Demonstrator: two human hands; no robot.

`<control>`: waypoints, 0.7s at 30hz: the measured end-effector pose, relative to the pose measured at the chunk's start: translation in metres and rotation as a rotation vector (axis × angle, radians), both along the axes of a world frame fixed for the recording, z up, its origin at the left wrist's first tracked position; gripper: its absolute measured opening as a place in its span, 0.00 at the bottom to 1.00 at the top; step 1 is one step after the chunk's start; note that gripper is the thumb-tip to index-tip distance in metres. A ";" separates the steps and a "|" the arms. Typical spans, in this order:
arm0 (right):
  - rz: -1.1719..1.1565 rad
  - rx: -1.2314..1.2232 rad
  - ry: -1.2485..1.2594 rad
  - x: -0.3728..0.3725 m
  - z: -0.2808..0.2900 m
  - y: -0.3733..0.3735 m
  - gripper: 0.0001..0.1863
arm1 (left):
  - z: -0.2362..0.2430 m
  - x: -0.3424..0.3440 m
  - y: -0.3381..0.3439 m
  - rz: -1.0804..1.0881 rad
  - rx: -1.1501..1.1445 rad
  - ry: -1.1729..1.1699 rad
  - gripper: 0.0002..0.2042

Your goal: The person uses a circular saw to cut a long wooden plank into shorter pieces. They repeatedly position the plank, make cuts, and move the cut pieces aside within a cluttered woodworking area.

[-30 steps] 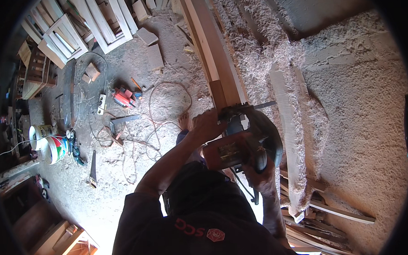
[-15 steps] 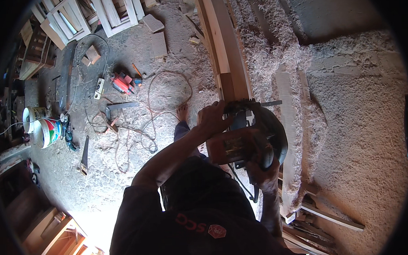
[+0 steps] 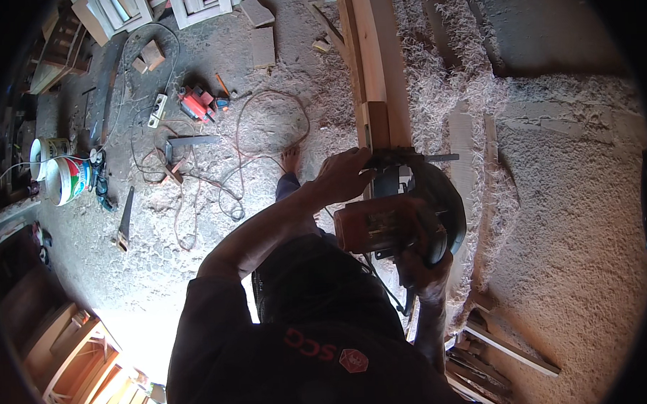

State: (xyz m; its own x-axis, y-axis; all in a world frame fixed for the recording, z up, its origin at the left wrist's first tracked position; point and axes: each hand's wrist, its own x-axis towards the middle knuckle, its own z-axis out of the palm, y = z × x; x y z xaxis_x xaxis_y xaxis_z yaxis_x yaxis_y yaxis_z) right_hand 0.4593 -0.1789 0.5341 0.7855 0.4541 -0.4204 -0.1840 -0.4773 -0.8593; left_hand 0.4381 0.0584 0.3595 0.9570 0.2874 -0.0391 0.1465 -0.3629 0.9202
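A dark circular saw with a red motor housing (image 3: 371,225) sits over a long wooden board (image 3: 372,58), which runs away from me. My right hand (image 3: 422,270) is closed round the saw's rear handle. At the front of the saw, my left hand (image 3: 344,173) has its fingers curled over the board's left edge or the saw's base; shadow hides exactly which. A short darker wood piece (image 3: 374,122) lies along the board just beyond the saw, and a thin metal bar (image 3: 443,157) sticks out to the right.
Shavings (image 3: 457,40) pile along the board's right. On the floor at left lie a red power tool (image 3: 195,103), power strip (image 3: 156,110), looped cords, a handsaw (image 3: 126,219) and buckets (image 3: 66,181). Frames (image 3: 203,7) stand at the back; timber (image 3: 510,348) lies lower right.
The view has shifted, with floor objects moving up in the picture. The circular saw and both my hands have moved slightly forward and rightward in the picture, their grip looking the same.
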 end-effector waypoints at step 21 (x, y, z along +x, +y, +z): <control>0.028 -0.012 0.062 0.001 0.001 0.006 0.12 | -0.009 0.007 0.019 -0.209 0.299 -0.034 0.10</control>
